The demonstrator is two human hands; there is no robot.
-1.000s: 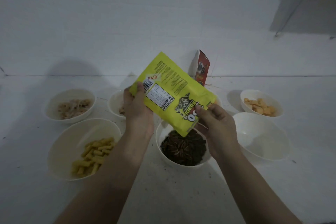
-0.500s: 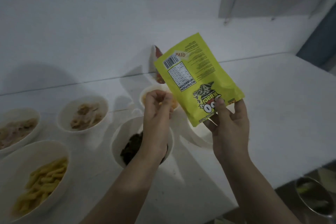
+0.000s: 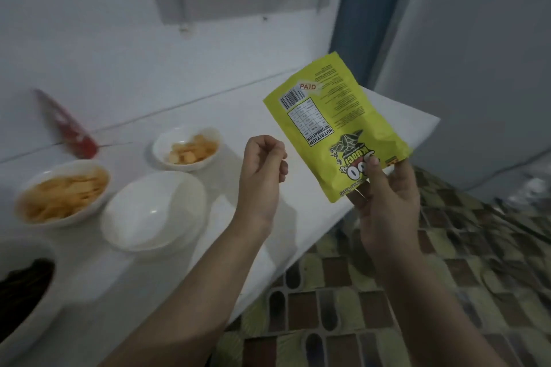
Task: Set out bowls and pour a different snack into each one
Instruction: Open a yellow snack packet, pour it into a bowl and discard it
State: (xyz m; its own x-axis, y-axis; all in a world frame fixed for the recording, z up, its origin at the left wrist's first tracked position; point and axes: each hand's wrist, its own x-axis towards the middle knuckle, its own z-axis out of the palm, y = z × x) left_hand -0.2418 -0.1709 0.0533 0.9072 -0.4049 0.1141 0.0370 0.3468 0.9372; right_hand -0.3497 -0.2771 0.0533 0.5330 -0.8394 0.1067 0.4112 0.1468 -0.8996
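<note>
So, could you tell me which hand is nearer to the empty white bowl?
The left hand. It hangs in the air, fingers curled, just right of the empty bowl. The right hand is farther right, past the table edge, holding the yellow packet.

A white table (image 3: 298, 116) is set against a plain white wall (image 3: 89, 23). The floor (image 3: 447, 277) is covered in a mosaic pattern. Lighting is dim.
</note>
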